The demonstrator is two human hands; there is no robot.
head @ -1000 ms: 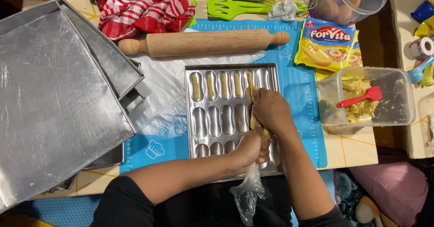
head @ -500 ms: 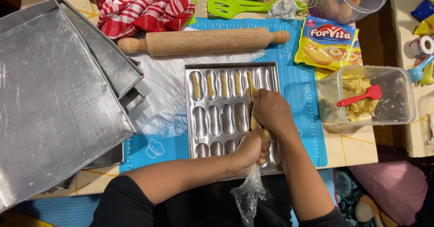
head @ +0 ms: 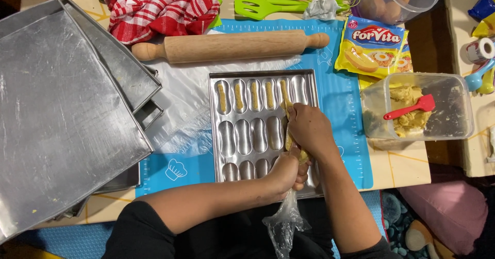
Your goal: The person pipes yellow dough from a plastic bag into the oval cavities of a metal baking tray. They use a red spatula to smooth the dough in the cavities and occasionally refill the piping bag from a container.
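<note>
Fingers (head: 298,162) of left hand (head: 285,172) curled tight round piping bag (head: 289,187), twisted tail hanging off table edge. Right hand (head: 308,129) closed over bag's front, tip down on mould tray (head: 263,130), top row. Dough strips (head: 238,96) in four wells. Rolling pin (head: 229,46) beyond tray; dough tub (head: 417,112) to the right.

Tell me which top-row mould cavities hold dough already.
The five leftmost cavities of the mould tray, each with a yellow dough strip; the far-right cavity is bare metal.

silver mould tray (head: 258,135) | blue mat (head: 340,99) | red-white checked cloth (head: 154,6) | green spatula (head: 258,4) | red scraper (head: 410,108)
</note>
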